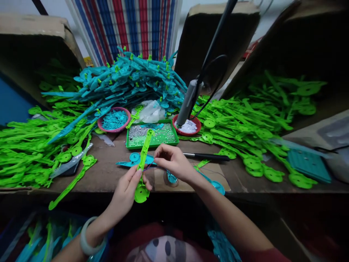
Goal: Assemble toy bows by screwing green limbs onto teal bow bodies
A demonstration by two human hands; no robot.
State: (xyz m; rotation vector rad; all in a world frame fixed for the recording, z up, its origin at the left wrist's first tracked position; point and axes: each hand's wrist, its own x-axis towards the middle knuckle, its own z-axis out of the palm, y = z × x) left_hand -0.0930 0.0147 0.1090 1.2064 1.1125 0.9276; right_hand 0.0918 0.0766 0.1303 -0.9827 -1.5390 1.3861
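Note:
A long lime-green plastic piece (144, 151) with a round disc end stands nearly upright above the table's front edge. Around its lower part my left hand (131, 182) is closed, thumb in front. Just to the right, my right hand (174, 160) has its fingers pinched together beside the piece, and a thin dark thread or wire runs between the two hands. Whatever lies inside that pinch is too small to make out. Behind my hands lies a turquoise plastic piece (135, 157). Another turquoise piece (218, 187) rests under my right forearm on brown cardboard.
Green pieces (27, 145) pile up at the left and more green pieces (245, 123) at the right. A turquoise heap (131, 76) fills the back. A green basket (152, 146) holds small metal parts. A grey cylindrical tool (187, 103) hangs above a red bowl (196, 127).

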